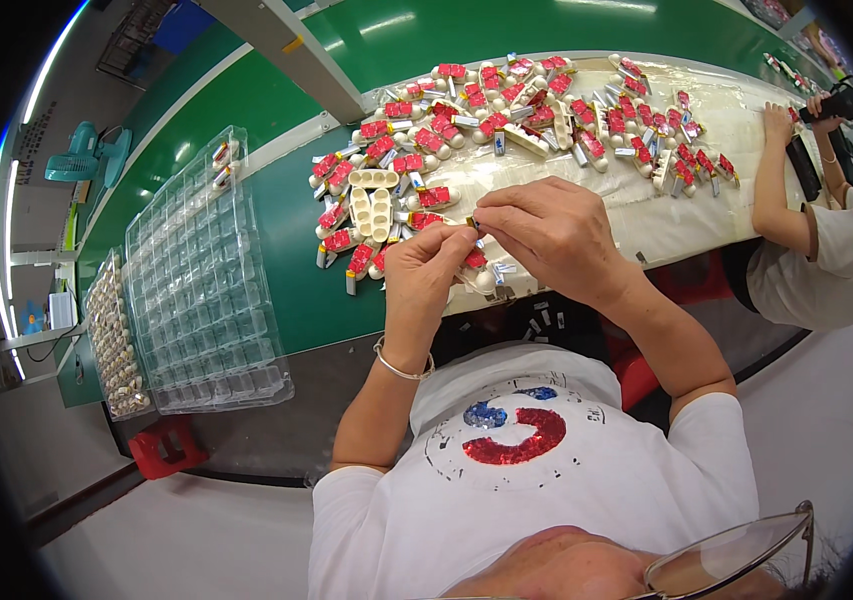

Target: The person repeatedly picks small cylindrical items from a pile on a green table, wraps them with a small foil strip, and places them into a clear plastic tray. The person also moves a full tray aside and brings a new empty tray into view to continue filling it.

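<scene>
My left hand [420, 268] and my right hand [554, 236] meet over the table's near edge, fingertips pinched together. Between them is a small dark piece [471, 222] with a yellow edge, mostly covered by the fingers. Just below the fingertips shows a cream item with a red label [476, 260], partly hidden by my hands; whether it is held is unclear. Beyond my hands spreads a heap of similar red-labelled cream pieces [433, 140] with silvery strips. Cream holders with round hollows [370, 215] lie at the heap's left side.
A clear compartment tray [206, 300] lies left, with a few pieces at its far corner. Beside it stands a tray full of small pieces [114, 345]. A metal post [291, 60] rises behind the heap. Another person [816, 240] works at right. A red stool [166, 447] stands below.
</scene>
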`<action>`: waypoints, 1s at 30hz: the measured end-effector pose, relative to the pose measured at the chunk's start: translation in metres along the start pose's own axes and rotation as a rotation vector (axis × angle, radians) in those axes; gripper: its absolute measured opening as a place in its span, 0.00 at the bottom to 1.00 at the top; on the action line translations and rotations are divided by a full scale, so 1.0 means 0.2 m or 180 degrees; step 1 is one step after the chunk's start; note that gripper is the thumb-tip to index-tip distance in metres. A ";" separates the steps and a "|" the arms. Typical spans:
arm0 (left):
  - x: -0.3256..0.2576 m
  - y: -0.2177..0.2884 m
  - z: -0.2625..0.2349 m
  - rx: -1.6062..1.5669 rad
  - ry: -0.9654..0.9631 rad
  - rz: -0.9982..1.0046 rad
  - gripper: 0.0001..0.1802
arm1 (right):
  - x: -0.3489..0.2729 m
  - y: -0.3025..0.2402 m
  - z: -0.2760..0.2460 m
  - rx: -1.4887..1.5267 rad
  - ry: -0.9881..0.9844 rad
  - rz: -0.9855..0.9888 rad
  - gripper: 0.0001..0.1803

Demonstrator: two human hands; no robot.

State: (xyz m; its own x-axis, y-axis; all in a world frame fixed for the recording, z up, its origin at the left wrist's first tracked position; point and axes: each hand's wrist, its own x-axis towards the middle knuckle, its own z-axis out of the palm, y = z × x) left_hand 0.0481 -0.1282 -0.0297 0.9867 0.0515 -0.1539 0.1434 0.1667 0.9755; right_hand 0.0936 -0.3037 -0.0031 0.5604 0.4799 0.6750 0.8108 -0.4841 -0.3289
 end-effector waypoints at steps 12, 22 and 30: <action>0.00 0.02 0.02 0.0517 -0.0003 0.0394 0.08 | 0.00 0.00 -0.01 0.0098 -0.0230 0.0257 0.06; -0.02 0.03 0.02 0.0718 0.0014 0.0472 0.07 | -0.01 -0.01 0.02 -0.0088 -0.0157 0.0219 0.06; -0.02 0.03 0.03 0.0916 0.0092 0.0624 0.07 | -0.01 -0.01 0.03 -0.0042 -0.0110 0.0179 0.05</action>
State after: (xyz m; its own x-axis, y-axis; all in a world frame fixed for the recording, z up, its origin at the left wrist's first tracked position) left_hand 0.0462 -0.1326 -0.0230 0.9957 0.0834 0.0406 -0.0292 -0.1333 0.9907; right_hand 0.0922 -0.2998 -0.0068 0.6108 0.4764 0.6325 0.7756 -0.5205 -0.3570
